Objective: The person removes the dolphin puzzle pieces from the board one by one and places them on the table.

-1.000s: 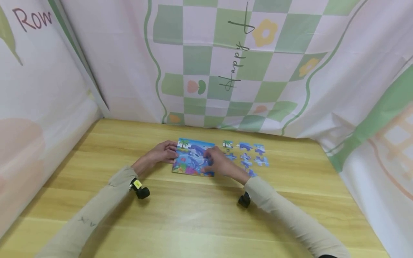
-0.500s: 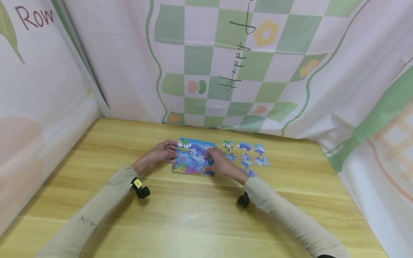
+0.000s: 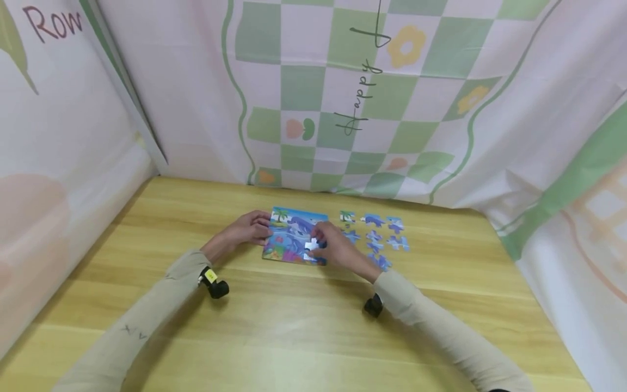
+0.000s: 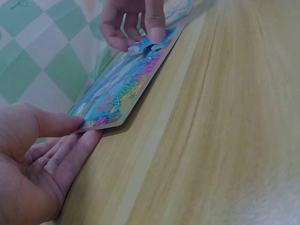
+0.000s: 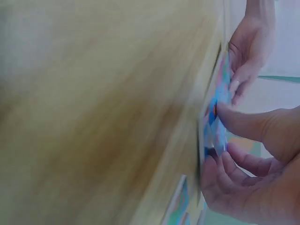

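A jigsaw puzzle board (image 3: 289, 231) with a dolphin, a palm tree and coral lies on the wooden table. My left hand (image 3: 247, 228) grips its left edge; in the left wrist view the thumb presses on top and the fingers are beneath. Over the board's right part, my right hand (image 3: 338, 247) pinches a blue puzzle piece (image 4: 136, 48) between thumb and fingers. That piece is tilted, raised from the surface around it. In the head view a pale patch shows beside the right fingertips. The right hand hides the board's right edge.
Several loose puzzle pieces (image 3: 374, 239) lie in rough rows right of the board, some partly behind the right hand. A patterned cloth (image 3: 343, 98) hangs behind the table (image 3: 274, 321), with more cloth at both sides. Each wrist carries a small black camera (image 3: 218, 288).
The puzzle piece under my right hand has tilted up, and a pale patch now shows by the fingertips. My left hand keeps its hold on the board.
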### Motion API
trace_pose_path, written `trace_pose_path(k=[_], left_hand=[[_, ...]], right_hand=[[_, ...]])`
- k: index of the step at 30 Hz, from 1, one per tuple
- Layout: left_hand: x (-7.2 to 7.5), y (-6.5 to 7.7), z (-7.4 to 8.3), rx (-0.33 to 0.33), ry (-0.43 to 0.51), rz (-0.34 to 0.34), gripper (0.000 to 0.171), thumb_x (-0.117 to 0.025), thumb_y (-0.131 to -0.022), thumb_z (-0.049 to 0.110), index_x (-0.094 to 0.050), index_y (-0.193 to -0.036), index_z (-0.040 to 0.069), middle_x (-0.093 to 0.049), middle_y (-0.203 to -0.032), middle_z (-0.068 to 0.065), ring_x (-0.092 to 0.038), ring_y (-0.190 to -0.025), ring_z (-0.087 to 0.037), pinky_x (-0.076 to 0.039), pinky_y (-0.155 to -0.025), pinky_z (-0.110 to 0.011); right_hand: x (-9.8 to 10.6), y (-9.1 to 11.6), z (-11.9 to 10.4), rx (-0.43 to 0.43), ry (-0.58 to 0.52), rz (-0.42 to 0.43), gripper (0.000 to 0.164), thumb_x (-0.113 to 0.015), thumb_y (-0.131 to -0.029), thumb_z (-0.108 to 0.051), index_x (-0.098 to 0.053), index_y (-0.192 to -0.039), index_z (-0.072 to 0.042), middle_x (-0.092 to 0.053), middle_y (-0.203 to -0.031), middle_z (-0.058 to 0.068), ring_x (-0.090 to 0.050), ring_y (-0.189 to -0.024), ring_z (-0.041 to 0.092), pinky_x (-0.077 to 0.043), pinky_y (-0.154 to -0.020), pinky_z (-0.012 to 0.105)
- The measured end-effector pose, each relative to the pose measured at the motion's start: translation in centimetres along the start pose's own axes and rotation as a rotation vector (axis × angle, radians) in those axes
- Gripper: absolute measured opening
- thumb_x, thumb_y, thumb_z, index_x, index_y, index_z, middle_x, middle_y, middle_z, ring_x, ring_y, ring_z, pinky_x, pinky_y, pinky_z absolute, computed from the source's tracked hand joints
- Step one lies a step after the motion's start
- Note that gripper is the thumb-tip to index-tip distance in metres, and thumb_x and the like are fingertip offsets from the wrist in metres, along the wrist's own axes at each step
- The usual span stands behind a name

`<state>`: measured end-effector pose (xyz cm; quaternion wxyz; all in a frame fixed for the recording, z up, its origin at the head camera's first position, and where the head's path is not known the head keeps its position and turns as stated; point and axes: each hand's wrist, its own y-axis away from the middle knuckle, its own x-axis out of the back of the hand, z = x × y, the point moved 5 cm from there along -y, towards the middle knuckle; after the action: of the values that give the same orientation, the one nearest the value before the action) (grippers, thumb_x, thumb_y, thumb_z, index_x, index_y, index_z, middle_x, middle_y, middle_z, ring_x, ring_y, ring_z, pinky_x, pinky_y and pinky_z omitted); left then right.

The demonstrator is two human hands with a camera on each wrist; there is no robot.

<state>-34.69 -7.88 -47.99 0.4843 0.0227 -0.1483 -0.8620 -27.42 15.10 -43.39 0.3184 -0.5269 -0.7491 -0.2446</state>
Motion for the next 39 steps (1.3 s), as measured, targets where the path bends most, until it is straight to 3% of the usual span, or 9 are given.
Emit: trace_pose_path(k=[7, 16, 20, 25, 32, 39], left_hand=[[-0.1, 0.1, 0.1, 0.004, -0.007, 0.000, 0.063, -0.064, -0.101, 0.003, -0.034, -0.156, -0.004, -0.046, -0.148, -0.025, -0.063, -0.109, -0.024, -0.065, -0.091, -0.026], [-0.1, -0.1, -0.1, -0.003, -0.007, -0.001, 0.062, -0.064, -0.101, 0.003, -0.034, -0.155, -0.004, -0.047, -0.146, -0.024, -0.064, -0.107, -0.023, -0.065, -0.090, -0.026], [0.0, 0.0, -0.1, -0.006, -0.011, -0.004, 0.064, -0.064, -0.101, 0.004, -0.033, -0.156, -0.004, -0.046, -0.147, -0.025, -0.064, -0.109, -0.023, -0.065, -0.091, -0.026], [0.0, 0.1, -0.1, -0.011, -0.014, -0.011, 0.064, -0.064, -0.102, 0.006, -0.032, -0.157, -0.004, -0.046, -0.148, -0.025, -0.064, -0.112, -0.025, -0.065, -0.092, -0.027], [0.0, -0.1, -0.1, -0.001, -0.011, -0.011, 0.063, -0.064, -0.101, 0.003, -0.033, -0.156, -0.004, -0.045, -0.148, -0.025, -0.064, -0.108, -0.023, -0.065, -0.091, -0.026], [0.1, -0.1, -0.1, 0.005, -0.007, -0.013, 0.063, -0.063, -0.101, 0.003, -0.032, -0.156, -0.004, -0.045, -0.149, -0.025, -0.064, -0.109, -0.023, -0.065, -0.090, -0.026]], right_hand=[[0.8, 0.0, 0.1, 0.044, -0.119, 0.028, 0.023, -0.076, -0.092, 0.002, -0.063, -0.111, 0.006, -0.066, -0.100, 0.017, -0.066, -0.089, 0.024, -0.063, -0.080, 0.033], [1.2, 0.7, 0.5, 0.090, -0.299, 0.027, 0.018, -0.071, -0.095, 0.005, -0.066, -0.112, 0.008, -0.068, -0.101, 0.019, -0.066, -0.090, 0.023, -0.065, -0.082, 0.032], [1.7, 1.1, 1.2, 0.045, -0.406, -0.002, 0.024, -0.068, -0.098, 0.003, -0.064, -0.120, 0.011, -0.067, -0.103, 0.020, -0.069, -0.088, 0.023, -0.069, -0.080, 0.041], [2.9, 2.1, 2.6, -0.007, -0.448, -0.005, 0.032, -0.069, -0.099, -0.002, -0.062, -0.128, 0.011, -0.069, -0.109, 0.022, -0.071, -0.089, 0.024, -0.069, -0.080, 0.048], [5.1, 4.1, 5.0, -0.126, -0.476, -0.014, 0.037, -0.068, -0.102, -0.009, -0.060, -0.134, 0.007, -0.065, -0.112, 0.019, -0.070, -0.081, 0.024, -0.069, -0.076, 0.047], [7.9, 6.5, 7.5, -0.134, -0.445, 0.007, 0.038, -0.068, -0.102, -0.009, -0.058, -0.133, 0.010, -0.063, -0.111, 0.021, -0.071, -0.080, 0.022, -0.070, -0.074, 0.045]])
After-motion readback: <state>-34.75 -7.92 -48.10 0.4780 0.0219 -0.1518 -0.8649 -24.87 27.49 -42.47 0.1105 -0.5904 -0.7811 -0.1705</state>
